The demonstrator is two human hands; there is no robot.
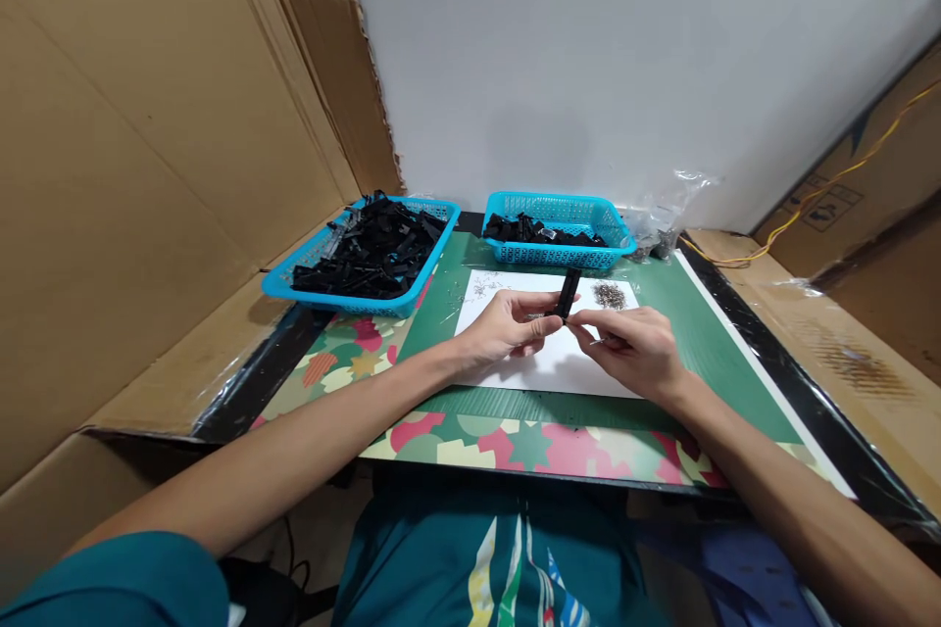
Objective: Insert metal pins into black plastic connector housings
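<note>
My left hand (515, 323) grips a narrow black plastic piece (568, 292) and keeps it tilted upright above a white sheet of paper (500, 374). At the lower end of that piece, the fingertips of my right hand (624, 343) are pinched together. Whatever sits between those fingertips is too small to make out. On the paper, just beyond my right hand, lies a pile of tiny brownish metal parts (610, 296). More tiny metal bits (486, 284) are scattered at the paper's far left corner.
A blue basket (345, 301) heaped with black plastic pieces stands at the left. Another blue basket (559, 259) with black pieces is at the back, beside a clear plastic bag (672, 211). Cardboard walls (147, 118) flank the table; a yellow cable (838, 181) hangs at the right.
</note>
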